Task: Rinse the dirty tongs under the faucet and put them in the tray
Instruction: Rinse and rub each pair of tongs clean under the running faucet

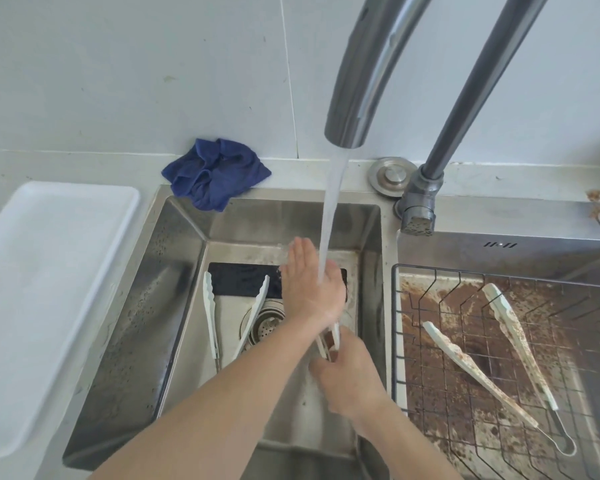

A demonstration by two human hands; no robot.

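**Tongs under running water, left basin**

My right hand [352,379] grips the handle end of the tongs [334,336]. My left hand [310,282], fingers extended, covers their tips beneath the faucet [357,98] stream. Clean tongs [234,317] lie at 9 o'clock; soiled tongs [499,358] at 3 o'clock. The white tray [49,289] sits on the surface, far left

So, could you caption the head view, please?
Both hands rinse tongs under the running faucet.
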